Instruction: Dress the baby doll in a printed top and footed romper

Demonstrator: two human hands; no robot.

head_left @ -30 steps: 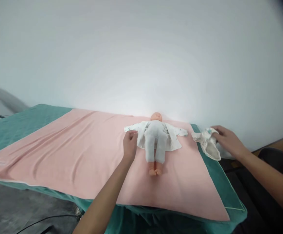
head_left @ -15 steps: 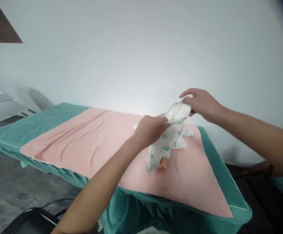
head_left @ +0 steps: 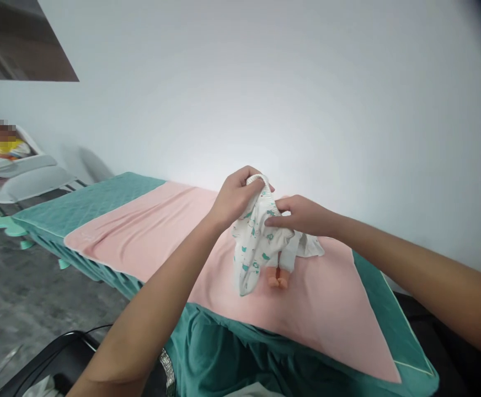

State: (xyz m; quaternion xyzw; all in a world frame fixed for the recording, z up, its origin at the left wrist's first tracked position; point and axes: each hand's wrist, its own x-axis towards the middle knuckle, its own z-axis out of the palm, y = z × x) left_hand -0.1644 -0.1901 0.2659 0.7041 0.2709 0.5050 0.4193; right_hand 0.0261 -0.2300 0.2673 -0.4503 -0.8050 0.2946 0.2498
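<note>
My left hand (head_left: 237,194) and my right hand (head_left: 297,215) both grip a small white baby garment with green prints (head_left: 254,248). It hangs from my fingers just above a baby doll (head_left: 279,270). The doll lies on a pink blanket (head_left: 153,231); only its white-clad legs, its bare feet and part of its open white top show. Head and chest are hidden behind the garment and my hands.
The pink blanket covers a teal quilted pad (head_left: 87,201) on a table against a white wall. A white baby seat with a toy (head_left: 12,165) stands at the far left. A dark object and a cable (head_left: 62,353) lie on the grey floor below.
My right hand picked the garment up from the table's right end and brought it over the doll. My left hand left the doll's sleeve and took hold of the garment.
</note>
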